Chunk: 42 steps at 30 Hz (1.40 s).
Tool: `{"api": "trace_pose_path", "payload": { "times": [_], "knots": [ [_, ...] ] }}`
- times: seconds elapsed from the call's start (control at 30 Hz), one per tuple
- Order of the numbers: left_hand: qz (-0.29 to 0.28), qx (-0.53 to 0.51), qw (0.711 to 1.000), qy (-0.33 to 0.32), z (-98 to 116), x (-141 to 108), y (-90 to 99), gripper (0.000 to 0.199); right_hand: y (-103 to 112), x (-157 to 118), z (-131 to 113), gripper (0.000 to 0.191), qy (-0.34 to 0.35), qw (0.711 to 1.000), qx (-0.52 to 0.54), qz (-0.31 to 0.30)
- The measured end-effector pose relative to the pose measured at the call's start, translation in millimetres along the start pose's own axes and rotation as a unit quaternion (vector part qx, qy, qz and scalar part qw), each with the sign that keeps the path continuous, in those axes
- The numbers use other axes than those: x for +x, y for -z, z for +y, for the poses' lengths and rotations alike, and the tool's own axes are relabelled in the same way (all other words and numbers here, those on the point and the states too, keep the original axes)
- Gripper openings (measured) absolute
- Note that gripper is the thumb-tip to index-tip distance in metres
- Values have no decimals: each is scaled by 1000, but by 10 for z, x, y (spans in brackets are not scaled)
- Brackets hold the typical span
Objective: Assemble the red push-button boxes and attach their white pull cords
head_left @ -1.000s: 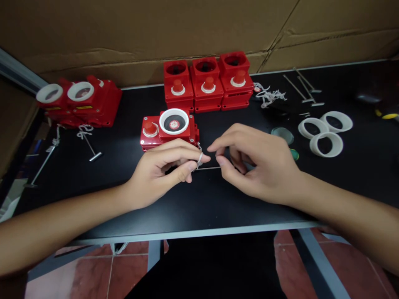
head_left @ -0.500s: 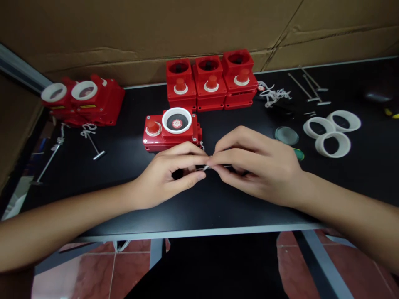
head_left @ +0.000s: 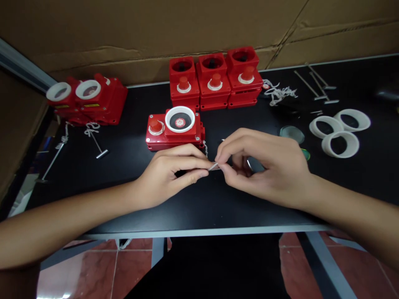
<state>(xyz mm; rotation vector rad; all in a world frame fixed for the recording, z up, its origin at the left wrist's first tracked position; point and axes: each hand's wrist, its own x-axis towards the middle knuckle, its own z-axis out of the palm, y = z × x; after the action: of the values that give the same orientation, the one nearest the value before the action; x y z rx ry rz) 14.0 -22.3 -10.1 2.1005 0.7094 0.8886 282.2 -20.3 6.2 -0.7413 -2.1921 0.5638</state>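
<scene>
My left hand is closed, its thumb and fingertips pinching a thin metal rod that looks like the handle of a small T-shaped hammer. A short white cord crosses the rod at those fingertips. With thumb and forefinger, my right hand grips the cord's end, its other fingers curled. Part of the rod is hidden behind the right hand. Just beyond my left hand lies a red call-point box with a red cap and a white ring around a dark round face. Cord hangs from its right side.
Three red boxes with open round sockets stand along the cardboard wall. More ringed red boxes stand left, with corded hammers. On the right are white rings, clear discs, loose hammers and tangled cord.
My right hand has opened out slightly and shifted right, with the cord now stretched between both hands' fingertips. My left hand stays nearly in place. The whole view has shifted a little.
</scene>
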Motion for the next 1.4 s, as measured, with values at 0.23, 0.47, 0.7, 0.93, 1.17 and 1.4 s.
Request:
{"api": "trace_pose_path", "payload": {
  "times": [0.23,0.47,0.7,0.93,1.17,1.4],
  "knots": [
    [13,-24,999,37,39,13,-31,10,-3,15,32,19,5,1000,6,-2],
    [21,-117,987,110,37,-26,-60,21,17,6,44,15,21,1000,-8,19],
    [-6,-15,998,62,29,0,26,10,33,18,43,13,27,999,-22,29],
    [-7,24,999,39,19,-3,24,7,78,26,67,21,67,995,-78,-5],
    [-12,42,999,14,20,-8,30,9,106,36,94,13,41,994,-97,16],
    [-10,47,999,5,21,1,25,8,67,28,144,7,27,994,-103,32]
  ]
}}
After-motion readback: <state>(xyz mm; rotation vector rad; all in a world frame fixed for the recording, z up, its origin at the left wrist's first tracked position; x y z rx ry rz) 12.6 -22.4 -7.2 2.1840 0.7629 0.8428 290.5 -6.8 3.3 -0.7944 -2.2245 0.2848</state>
